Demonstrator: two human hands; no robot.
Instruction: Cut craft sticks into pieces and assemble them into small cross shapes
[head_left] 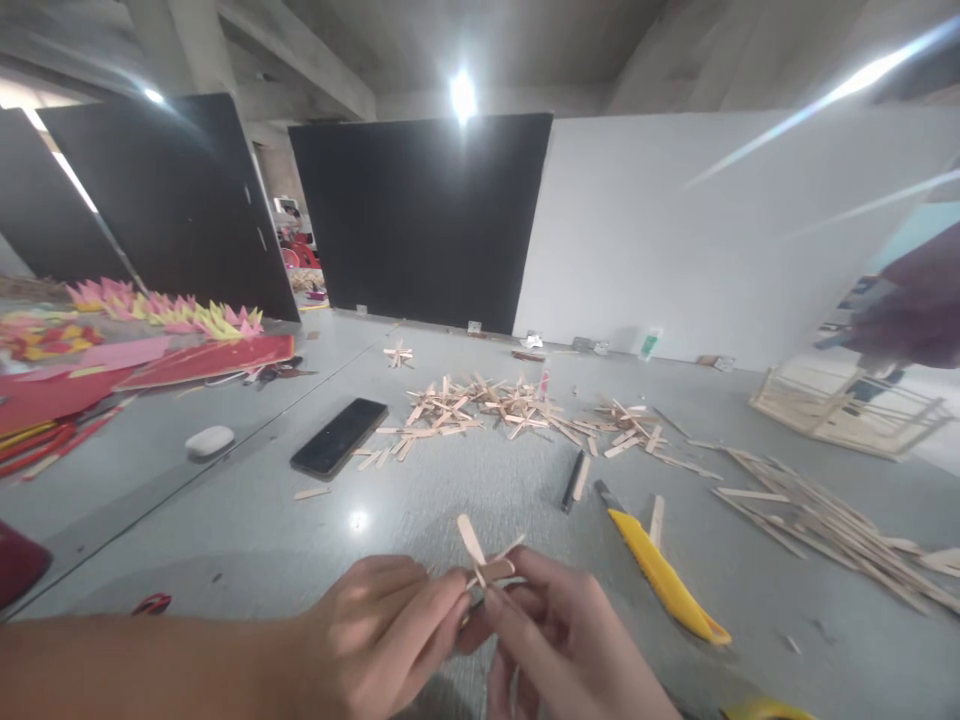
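Note:
Just above the table, at the front centre of the head view, my left hand point(390, 625) and my right hand point(555, 630) meet fingertip to fingertip. Between them they pinch a few short wooden sticks point(471, 538) that cross one another, one pointing up. Fingers cover the lower part of the sticks. Right of my right hand lies a yellow utility knife point(660, 570), with a cut wooden stick point(656, 520) beside it. A dark pen point(573, 482) rests farther back. Beyond my hands spreads a pile of short wooden sticks point(487, 405), many forming star shapes.
A black phone point(340, 438) and a white earbud case point(210, 442) lie to the left. Red and pink paper point(150, 360) covers the far left. Long sticks point(825, 520) and a stick frame point(847, 415) are on the right. Black and white panels point(420, 220) stand behind.

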